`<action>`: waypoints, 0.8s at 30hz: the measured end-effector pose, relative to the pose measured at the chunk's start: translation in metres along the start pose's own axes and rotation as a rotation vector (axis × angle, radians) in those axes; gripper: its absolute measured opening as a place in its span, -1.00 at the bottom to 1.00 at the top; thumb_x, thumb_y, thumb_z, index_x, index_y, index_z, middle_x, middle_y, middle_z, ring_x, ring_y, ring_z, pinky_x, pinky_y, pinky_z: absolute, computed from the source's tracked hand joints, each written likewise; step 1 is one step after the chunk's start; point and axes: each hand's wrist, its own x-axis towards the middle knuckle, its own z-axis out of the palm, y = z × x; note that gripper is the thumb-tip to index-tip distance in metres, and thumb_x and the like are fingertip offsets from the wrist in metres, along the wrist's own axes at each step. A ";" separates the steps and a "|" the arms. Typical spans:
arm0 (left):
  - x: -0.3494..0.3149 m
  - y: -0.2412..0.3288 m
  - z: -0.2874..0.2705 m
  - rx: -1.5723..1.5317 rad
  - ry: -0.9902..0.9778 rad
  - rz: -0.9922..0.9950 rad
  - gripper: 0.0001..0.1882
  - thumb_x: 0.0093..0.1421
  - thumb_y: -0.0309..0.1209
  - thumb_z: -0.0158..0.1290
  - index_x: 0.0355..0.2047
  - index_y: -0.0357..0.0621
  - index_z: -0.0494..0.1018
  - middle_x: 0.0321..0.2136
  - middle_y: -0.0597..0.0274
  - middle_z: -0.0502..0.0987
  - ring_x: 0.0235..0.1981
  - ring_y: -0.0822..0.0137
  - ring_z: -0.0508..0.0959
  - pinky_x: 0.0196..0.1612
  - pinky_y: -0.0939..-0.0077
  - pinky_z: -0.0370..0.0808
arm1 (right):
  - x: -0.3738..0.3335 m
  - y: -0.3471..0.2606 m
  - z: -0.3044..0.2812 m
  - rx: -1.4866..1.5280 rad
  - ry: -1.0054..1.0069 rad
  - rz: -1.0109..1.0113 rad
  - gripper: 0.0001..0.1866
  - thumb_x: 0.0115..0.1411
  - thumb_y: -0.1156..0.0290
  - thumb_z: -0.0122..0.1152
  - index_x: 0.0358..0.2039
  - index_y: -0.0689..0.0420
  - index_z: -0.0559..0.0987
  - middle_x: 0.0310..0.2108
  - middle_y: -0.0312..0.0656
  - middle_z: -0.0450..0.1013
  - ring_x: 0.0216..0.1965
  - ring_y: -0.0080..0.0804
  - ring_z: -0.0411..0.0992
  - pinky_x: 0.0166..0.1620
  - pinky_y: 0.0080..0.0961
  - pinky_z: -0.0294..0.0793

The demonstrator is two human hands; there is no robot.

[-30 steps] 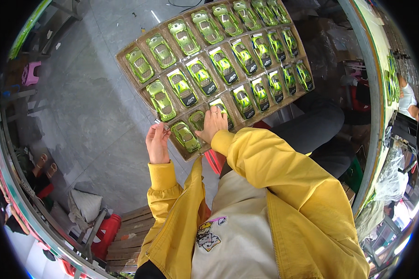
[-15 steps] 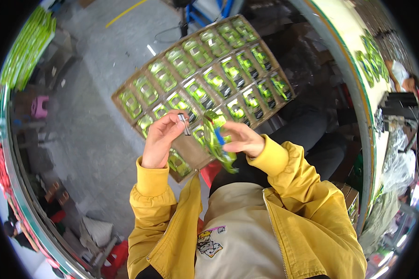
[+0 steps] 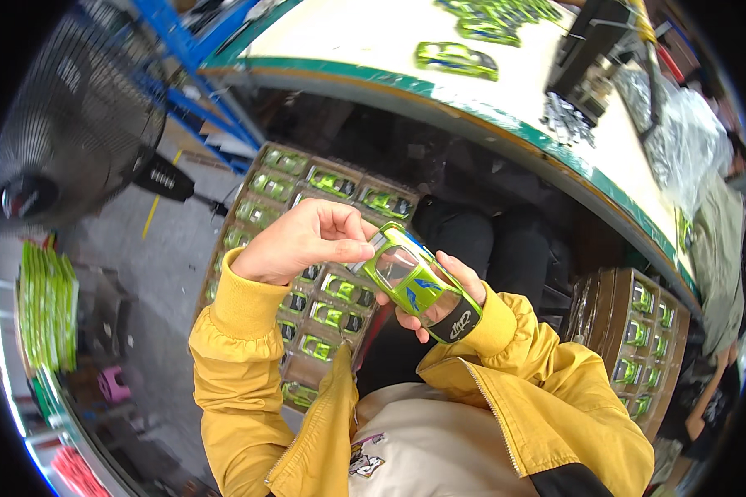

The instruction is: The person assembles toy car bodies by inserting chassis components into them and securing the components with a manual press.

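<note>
My right hand (image 3: 464, 280) holds a bright green toy car body (image 3: 427, 286) with blue marks, clear windows and a black end. Its fingers wrap around the sides and underneath. At the body's upper-left end, my left hand (image 3: 307, 240) pinches a small silvery piece (image 3: 379, 241) between thumb and fingertips, against the green edge. The fingertips partly cover that piece. Beneath my hands lies a brown divided carton (image 3: 373, 176) with several green car bodies in its compartments; my left arm and the held body hide part of it.
Ahead stands a cream workbench (image 3: 539, 91) with a green edge, bearing a loose green car body (image 3: 456, 60), a black fixture (image 3: 584, 58), silvery parts (image 3: 568, 120) and a plastic bag (image 3: 688, 141). A black fan (image 3: 75, 124) is at left, another filled carton (image 3: 593, 311) at right.
My view has swung right toward the workbench. The car body and the silvery piece, held apart before, now meet. The right hand has turned the body so its top faces up.
</note>
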 end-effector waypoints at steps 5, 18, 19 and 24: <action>0.060 0.022 0.020 0.054 -0.074 -0.065 -0.85 -0.03 -0.46 0.10 -0.63 -0.17 0.35 -0.52 0.30 0.45 -0.52 0.61 0.37 -0.43 0.73 0.30 | -0.035 -0.033 0.005 0.019 0.009 -0.113 -0.39 0.11 -0.04 -0.19 0.07 0.06 0.11 -0.14 0.13 0.23 -0.43 -0.24 0.36 -0.50 -0.40 0.52; 0.145 0.039 0.052 0.218 -0.147 -0.150 -0.80 -0.02 -0.49 0.08 -0.70 -0.16 0.29 -0.63 0.38 0.39 -0.62 0.65 0.31 -0.58 0.81 0.22 | -0.079 -0.076 -0.014 0.012 0.011 -0.258 -0.44 0.14 -0.01 -0.21 0.08 0.02 0.11 -0.14 0.09 0.23 -0.46 -0.29 0.36 -0.55 -0.51 0.46; 0.149 0.039 0.051 0.168 -0.203 -0.200 -0.79 -0.02 -0.48 0.08 -0.69 -0.16 0.30 -0.63 0.37 0.40 -0.63 0.65 0.31 -0.57 0.81 0.23 | -0.081 -0.078 -0.015 -0.001 0.008 -0.253 -0.44 0.14 0.00 -0.20 0.08 0.02 0.12 -0.14 0.09 0.23 -0.46 -0.29 0.36 -0.56 -0.52 0.46; 0.162 0.046 0.058 0.208 -0.258 -0.194 -0.80 -0.01 -0.47 0.09 -0.67 -0.18 0.30 -0.62 0.33 0.42 -0.64 0.64 0.34 -0.57 0.81 0.28 | -0.088 -0.084 -0.018 -0.048 0.017 -0.262 -0.43 0.13 -0.01 -0.18 0.08 0.01 0.10 -0.13 0.10 0.23 -0.47 -0.29 0.36 -0.57 -0.49 0.47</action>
